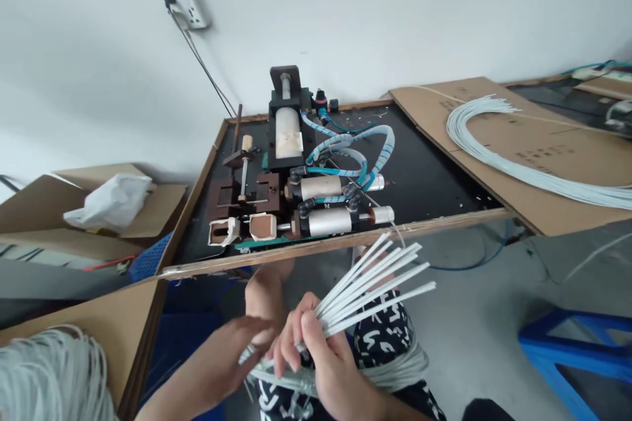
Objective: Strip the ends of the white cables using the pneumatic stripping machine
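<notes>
My right hand is closed around a bundle of white wires just below their ends, which fan out up and to the right. Beside it, at its left, my left hand has its fingers curled on the same bundle; its fingertips are partly blurred. The rest of the wires lie as a coil across my lap, on black trousers with white marks. Both hands are below the front edge of the bench, in front of a pneumatic machine with metal cylinders and blue-white hoses.
More white wires lie curved on a cardboard sheet at the right. A heap of wire rests on cardboard at lower left, near an open box with a white bag. A blue stool stands on the floor at right.
</notes>
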Demonstrator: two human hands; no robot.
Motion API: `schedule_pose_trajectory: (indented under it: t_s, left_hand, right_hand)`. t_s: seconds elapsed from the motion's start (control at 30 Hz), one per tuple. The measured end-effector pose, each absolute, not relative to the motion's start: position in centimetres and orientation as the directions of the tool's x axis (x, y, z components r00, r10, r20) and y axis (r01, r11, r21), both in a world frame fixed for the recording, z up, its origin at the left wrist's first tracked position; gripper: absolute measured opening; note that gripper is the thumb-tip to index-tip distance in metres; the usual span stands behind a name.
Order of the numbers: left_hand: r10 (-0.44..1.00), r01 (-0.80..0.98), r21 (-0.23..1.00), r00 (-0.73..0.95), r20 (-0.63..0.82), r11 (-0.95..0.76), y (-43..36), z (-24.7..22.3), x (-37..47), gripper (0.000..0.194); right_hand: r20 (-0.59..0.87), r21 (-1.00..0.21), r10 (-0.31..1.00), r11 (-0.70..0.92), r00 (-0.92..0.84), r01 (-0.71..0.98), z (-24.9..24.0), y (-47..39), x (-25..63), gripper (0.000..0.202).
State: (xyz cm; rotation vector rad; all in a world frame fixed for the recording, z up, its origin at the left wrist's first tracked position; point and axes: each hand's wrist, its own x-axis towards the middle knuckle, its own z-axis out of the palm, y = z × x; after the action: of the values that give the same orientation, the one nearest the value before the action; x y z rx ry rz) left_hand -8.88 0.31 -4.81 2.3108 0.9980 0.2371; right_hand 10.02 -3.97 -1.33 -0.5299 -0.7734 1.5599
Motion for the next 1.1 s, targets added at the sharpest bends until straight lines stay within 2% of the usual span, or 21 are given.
schedule_pose_trajectory:
  t_s: [0.07,0.13,0.23,0.33,0.4,0.43,0.5,0.57,0.67,0.77,0.87,0.93,0.97,1.03,1.1]
  left_hand:
    - [0.844,0.592,0.705,0.536,0.017,-0.391,1.0,-1.5,-8.4,0.026]
    - [0.906,0.505,0.814,0.418,0.062,-0.289,1.1,1.5,-7.1,0.030]
    - [0.894,0.377,0.892,0.444,0.063,-0.250,0.6,4.3,-4.8,0.031]
    - [0.866,0.304,0.938,0.500,-0.009,-0.166,0.1,4.6,-3.1,0.044]
    - [0.899,0.259,0.963,0.436,-0.048,-0.074,-0.1,3.8,-2.5,0.050]
    - [0.924,0.233,0.972,0.377,-0.056,-0.036,-0.1,3.2,-2.3,0.051]
    - [0.965,0.154,0.987,0.249,-0.082,0.044,-0.2,2.1,-2.0,0.048]
    - [0.972,0.016,0.988,0.175,-0.156,0.156,-0.2,1.1,-1.8,0.045]
    - [0.960,-0.150,0.955,0.156,-0.231,0.254,-0.2,0.4,-1.7,0.046]
    - [0.981,-0.145,0.974,0.121,-0.154,0.171,-0.5,0.2,-1.7,0.045]
    - [0.978,-0.166,0.964,0.071,-0.198,0.207,-0.9,0.3,-2.0,0.050]
    - [0.974,-0.173,0.960,-0.019,-0.226,0.219,-0.9,0.6,-2.3,0.052]
    - [0.977,-0.154,0.971,-0.086,-0.196,0.181,-0.7,0.7,-2.6,0.051]
    - [0.977,-0.067,0.996,-0.200,-0.067,0.055,-0.1,0.8,-3.0,0.046]
    - [0.970,0.046,0.998,-0.237,0.043,-0.033,0.8,0.6,-3.2,0.043]
  right_hand:
    - [0.099,-0.750,0.972,-0.069,-0.215,-0.658,-2.1,-4.2,9.4,0.041]
    - [0.042,-0.789,0.959,-0.139,-0.279,-0.598,-2.9,-4.8,8.8,0.045]
    - [-0.178,-0.854,0.924,-0.317,-0.339,-0.414,-4.2,-6.4,8.5,0.046]
    - [-0.386,-0.861,0.888,-0.444,-0.251,-0.246,-5.3,-7.8,9.0,0.038]
    - [-0.454,-0.866,0.886,-0.463,-0.091,-0.189,-5.6,-8.1,9.4,0.028]
    - [-0.460,-0.875,0.888,-0.453,-0.003,-0.171,-5.6,-8.0,9.5,0.028]
    - [-0.422,-0.901,0.900,-0.402,0.111,-0.165,-5.4,-7.4,9.5,0.041]
    - [-0.350,-0.927,0.932,-0.329,0.095,-0.183,-5.0,-6.7,9.2,0.055]
    - [-0.247,-0.957,0.969,-0.243,0.006,-0.158,-4.8,-6.0,8.7,0.059]
    - [-0.206,-0.975,0.978,-0.204,0.019,-0.083,-5.1,-6.1,8.5,0.058]
    - [-0.182,-0.981,0.982,-0.179,0.044,-0.070,-5.3,-6.3,8.2,0.054]
    - [-0.161,-0.974,0.987,-0.159,0.002,-0.162,-5.2,-6.3,8.0,0.045]
    - [-0.153,-0.960,0.988,-0.155,-0.024,-0.234,-5.1,-6.2,7.9,0.041]
    - [-0.156,-0.916,0.987,-0.156,-0.029,-0.371,-4.9,-6.1,7.8,0.037]
    - [-0.178,-0.872,0.984,-0.149,0.018,-0.466,-4.8,-6.2,7.6,0.033]
